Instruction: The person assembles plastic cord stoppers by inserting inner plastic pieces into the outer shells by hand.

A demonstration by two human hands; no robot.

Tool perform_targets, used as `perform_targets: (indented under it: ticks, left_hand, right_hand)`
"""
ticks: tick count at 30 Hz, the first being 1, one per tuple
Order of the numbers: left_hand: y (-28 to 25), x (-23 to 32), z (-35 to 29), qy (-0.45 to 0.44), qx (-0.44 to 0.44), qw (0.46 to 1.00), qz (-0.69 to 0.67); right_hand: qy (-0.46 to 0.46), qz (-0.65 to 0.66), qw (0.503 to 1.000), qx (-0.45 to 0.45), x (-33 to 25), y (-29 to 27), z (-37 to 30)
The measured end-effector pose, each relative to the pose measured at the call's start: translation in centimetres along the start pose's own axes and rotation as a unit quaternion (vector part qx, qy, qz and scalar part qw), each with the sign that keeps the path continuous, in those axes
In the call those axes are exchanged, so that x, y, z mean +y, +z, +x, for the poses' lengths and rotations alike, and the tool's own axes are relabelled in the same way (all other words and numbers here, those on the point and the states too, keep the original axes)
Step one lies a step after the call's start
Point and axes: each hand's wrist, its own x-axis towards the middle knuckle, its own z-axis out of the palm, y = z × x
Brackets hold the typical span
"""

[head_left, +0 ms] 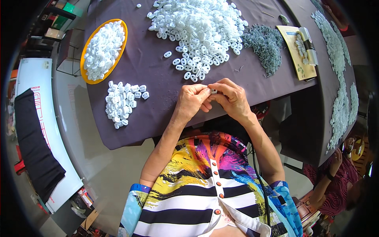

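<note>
Just past the table's near edge, my left hand (191, 102) and my right hand (233, 98) meet with fingertips almost touching. A small white oval plastic piece (214, 91) shows between them, pinched by my right thumb and forefinger. My left thumb and forefinger are pressed together against its left side; whatever else they grip is hidden. Beyond my hands lies a large heap of white two-holed oval pieces (197, 33). To the right of that heap is a pile of small grey screws (263, 45).
An orange oval tray (83, 65) heaped with white pieces stands at the left. Nearer lies a smaller group of white pieces (120, 103). A yellow sheet (306, 73) carries several pieces beside a clear roll (308, 46). Another person's hand (335, 161) shows by the right-hand table.
</note>
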Motion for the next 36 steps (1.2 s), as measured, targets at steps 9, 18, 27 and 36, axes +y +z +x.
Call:
perform_targets:
  ticks: [9, 18, 27, 36]
  left_hand:
    - [0.5, 0.2, -0.3, 0.002, 0.023, 0.999, -0.044]
    - [1.4, -0.2, -0.1, 0.021, 0.074, 0.996, -0.037]
    - [1.6, -0.4, -0.4, 0.045, 0.091, 0.995, 0.006]
    - [1.4, -0.2, -0.7, 0.036, 0.074, 0.996, 0.028]
  right_hand:
    - [0.004, -0.001, 1.000, 0.012, -0.1, 0.0, 0.1]
    - [0.009, -0.043, 0.999, 0.026, -0.5, 0.3, 0.1]
    - [0.006, -0.038, 0.999, 0.010, -0.7, 0.0, 0.1]
    - [-0.012, -0.043, 0.999, 0.015, -0.3, 0.1, -0.1]
